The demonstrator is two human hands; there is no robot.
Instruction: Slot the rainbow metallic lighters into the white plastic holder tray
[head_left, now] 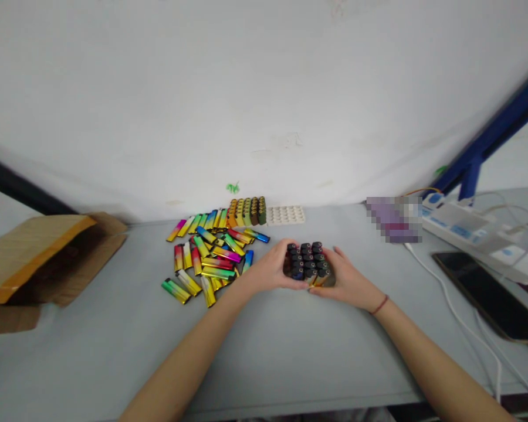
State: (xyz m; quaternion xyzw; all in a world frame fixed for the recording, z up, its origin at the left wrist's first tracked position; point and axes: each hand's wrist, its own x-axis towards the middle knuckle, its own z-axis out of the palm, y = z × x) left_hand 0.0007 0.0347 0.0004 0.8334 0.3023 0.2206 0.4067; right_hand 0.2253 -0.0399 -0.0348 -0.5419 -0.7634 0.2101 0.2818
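Note:
A block of upright lighters with black tops stands in rows between my two hands. My left hand wraps its left side, and my right hand grips its right side. The fingers of both hands almost meet at the front, hiding much of the lower bodies. Left of my left hand lies a loose pile of shiny lighters in gold, green, red, pink and blue. Behind them, a block of lighters standing in rows sits by the wall, beside a white tray with round holes.
An open cardboard box lies at the left. On the right are a black phone, a power strip, white cables and a blurred purple item. The grey table ends at a white wall.

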